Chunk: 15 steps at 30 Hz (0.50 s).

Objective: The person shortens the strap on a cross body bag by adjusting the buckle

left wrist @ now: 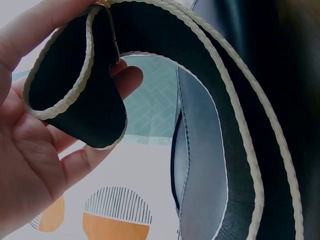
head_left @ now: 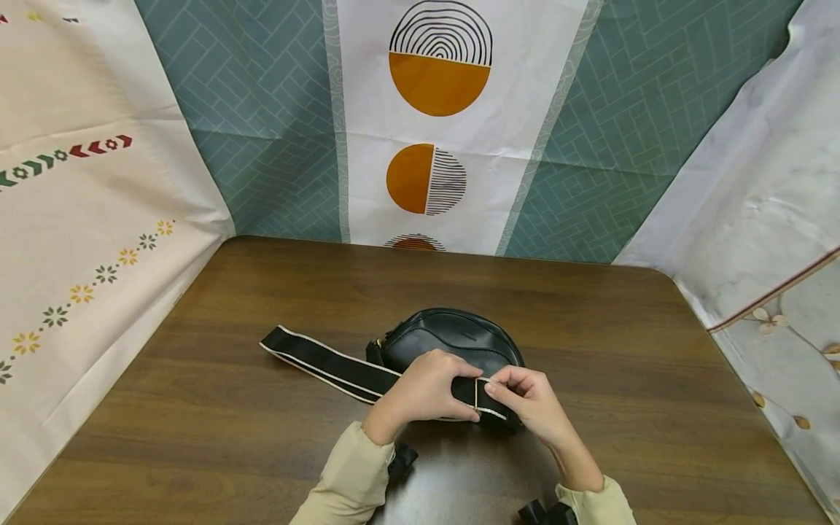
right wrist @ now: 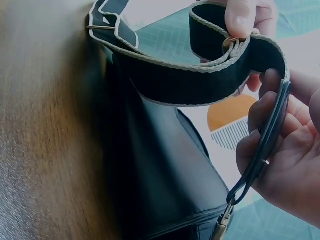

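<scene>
A black leather bag [head_left: 453, 335] with a curved top lies on the table. Its wide black strap [head_left: 335, 368], edged in cream braid, runs out to the left in front of the bag. My left hand [head_left: 426, 386] grips the strap beside a thin gold slide buckle [head_left: 476, 394], fingers above and thumb below. In the left wrist view the strap makes a small loop within that hand [left wrist: 30, 165]. Just right of the buckle, my right hand [head_left: 531, 401] pinches the strap near its leather end tab [right wrist: 267, 140]. From this tab hangs a metal clasp [right wrist: 222, 222].
Brown wooden table [head_left: 197, 408] surrounds the bag. Patterned cloths hang behind it and at both sides, with a green and white one [head_left: 275, 131] at the back. Dark wrist gear [head_left: 547, 512] sits below my right cuff.
</scene>
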Each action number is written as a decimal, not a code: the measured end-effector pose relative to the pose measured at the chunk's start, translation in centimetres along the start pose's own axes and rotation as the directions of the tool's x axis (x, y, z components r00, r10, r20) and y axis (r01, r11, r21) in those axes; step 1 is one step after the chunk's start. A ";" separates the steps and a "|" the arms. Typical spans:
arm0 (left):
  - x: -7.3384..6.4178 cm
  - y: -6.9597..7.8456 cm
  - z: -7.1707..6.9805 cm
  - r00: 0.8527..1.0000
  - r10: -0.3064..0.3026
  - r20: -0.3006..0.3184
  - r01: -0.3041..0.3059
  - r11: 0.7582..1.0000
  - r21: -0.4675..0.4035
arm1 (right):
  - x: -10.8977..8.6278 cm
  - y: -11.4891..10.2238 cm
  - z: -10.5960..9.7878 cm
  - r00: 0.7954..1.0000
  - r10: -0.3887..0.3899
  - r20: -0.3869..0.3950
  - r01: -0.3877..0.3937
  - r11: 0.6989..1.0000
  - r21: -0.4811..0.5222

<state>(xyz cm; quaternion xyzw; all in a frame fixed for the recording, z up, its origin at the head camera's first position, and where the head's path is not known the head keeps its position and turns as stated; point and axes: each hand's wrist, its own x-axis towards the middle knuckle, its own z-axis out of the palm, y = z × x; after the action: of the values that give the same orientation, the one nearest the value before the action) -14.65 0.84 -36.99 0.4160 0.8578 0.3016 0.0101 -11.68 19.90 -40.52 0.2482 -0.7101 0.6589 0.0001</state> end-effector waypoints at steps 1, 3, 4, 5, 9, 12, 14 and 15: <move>0.0 0.0 0.0 1.000 0.003 -0.004 -0.003 1.000 0.001 | 0.0 0.0 0.1 1.000 0.002 -0.001 -0.002 1.000 -0.005; 0.0 0.1 0.1 1.000 0.009 -0.012 -0.008 1.000 0.002 | 0.0 0.0 0.2 1.000 0.002 -0.007 -0.002 1.000 -0.021; 0.0 0.1 0.1 1.000 0.010 -0.018 -0.010 1.000 -0.001 | 0.0 0.1 0.3 1.000 0.002 -0.011 -0.002 1.000 -0.026; 0.1 0.1 0.2 1.000 0.013 -0.022 -0.013 1.000 -0.003 | 0.0 0.1 0.4 1.000 0.000 -0.015 0.000 1.000 -0.031; 0.1 0.0 0.3 0.999 0.014 -0.041 -0.016 0.999 -0.028 | 0.0 0.4 0.5 0.999 0.006 -0.042 -0.008 0.999 -0.033; 0.0 -0.2 0.2 0.998 0.025 -0.056 -0.027 0.999 -0.034 | -0.1 0.5 0.4 0.999 0.027 -0.038 -0.028 0.999 -0.025; 0.0 -0.2 0.0 0.997 0.037 -0.064 -0.039 0.999 -0.031 | -0.1 0.5 0.1 0.998 0.055 -0.023 -0.055 0.998 -0.022; 0.0 -0.3 0.0 0.997 0.043 -0.069 -0.045 0.999 -0.028 | -0.1 0.4 -0.1 0.997 0.070 -0.014 -0.070 0.997 -0.027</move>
<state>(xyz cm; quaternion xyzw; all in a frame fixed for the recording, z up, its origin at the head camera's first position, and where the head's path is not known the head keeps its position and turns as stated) -14.84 0.70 -37.11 0.4239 0.8438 0.3285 -0.0197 -11.72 20.01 -40.98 0.2187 -0.7273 0.6503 -0.0149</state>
